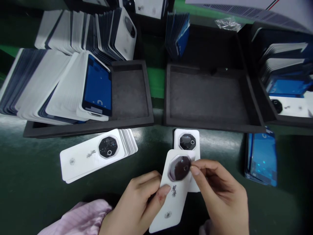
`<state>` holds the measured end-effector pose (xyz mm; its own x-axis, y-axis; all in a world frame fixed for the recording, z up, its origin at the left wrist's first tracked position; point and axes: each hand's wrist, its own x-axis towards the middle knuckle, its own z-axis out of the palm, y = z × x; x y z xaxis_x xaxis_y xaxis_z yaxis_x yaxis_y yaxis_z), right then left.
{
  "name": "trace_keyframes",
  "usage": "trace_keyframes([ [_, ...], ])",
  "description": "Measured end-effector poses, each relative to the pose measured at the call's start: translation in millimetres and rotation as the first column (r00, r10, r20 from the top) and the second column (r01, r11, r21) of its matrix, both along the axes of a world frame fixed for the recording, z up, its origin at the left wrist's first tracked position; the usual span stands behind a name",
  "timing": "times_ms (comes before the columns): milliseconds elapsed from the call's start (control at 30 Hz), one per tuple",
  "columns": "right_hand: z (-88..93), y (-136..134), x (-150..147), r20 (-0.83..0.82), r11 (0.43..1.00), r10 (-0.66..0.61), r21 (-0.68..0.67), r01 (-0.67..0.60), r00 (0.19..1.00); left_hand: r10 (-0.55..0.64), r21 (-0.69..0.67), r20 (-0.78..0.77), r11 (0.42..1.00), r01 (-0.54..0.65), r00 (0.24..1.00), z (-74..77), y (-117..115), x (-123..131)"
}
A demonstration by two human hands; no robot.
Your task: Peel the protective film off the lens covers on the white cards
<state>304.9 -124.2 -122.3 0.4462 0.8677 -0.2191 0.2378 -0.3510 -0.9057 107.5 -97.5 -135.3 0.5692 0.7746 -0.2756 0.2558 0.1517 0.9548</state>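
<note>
My left hand [140,199] grips a white phone back cover [168,205] by its left edge, thumb on the face. The cover is tilted and carries a dark octagonal camera window [179,168], browner than those on the other covers. At the window's right edge my right hand [220,192] pinches thumb and forefinger together; whatever thin thing lies between them is too small to make out. Partly beneath the held piece is another white phone back cover [187,131]. To the left lies a fanned stack of white phone back covers [83,163].
Upright rows of covers [56,88] fill much of the left black tray [146,94]. A second black tray [207,94] stands right of it. Blue-faced panels [262,158] lie at the right, and more stand upright [177,36] at the back. Crumpled clear plastic [228,23] sits behind.
</note>
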Motion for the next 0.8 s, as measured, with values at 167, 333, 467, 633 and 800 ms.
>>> trace_keyframes([
  [167,-6.3,3.0,7.1,0.122,0.997,0.076,0.012,-0.078,0.99,0.038,0.031,-0.009,0.999,-0.038,0.999,1.4,1.4,-0.1],
  [333,-7.4,3.9,27.2,-0.013,0.868,0.467,-0.183,-0.461,0.884,0.07,-0.103,0.002,0.992,-0.069,0.998,2.9,2.6,-0.1],
  [467,-22.8,3.5,47.1,0.361,0.961,0.264,-0.174,-0.214,0.894,0.137,-0.151,-0.075,0.978,-0.147,0.988,-9.3,-8.4,4.5],
  [633,-45.1,-0.2,41.2,0.562,0.981,0.183,-0.057,-0.183,0.807,0.156,0.015,0.084,0.987,-0.158,0.984,-35.5,-30.3,20.7],
  [800,-46.5,-13.7,15.1,0.397,0.969,0.241,-0.047,-0.242,0.886,0.09,0.022,0.229,0.995,-0.098,0.969,-50.3,-42.2,38.2],
])
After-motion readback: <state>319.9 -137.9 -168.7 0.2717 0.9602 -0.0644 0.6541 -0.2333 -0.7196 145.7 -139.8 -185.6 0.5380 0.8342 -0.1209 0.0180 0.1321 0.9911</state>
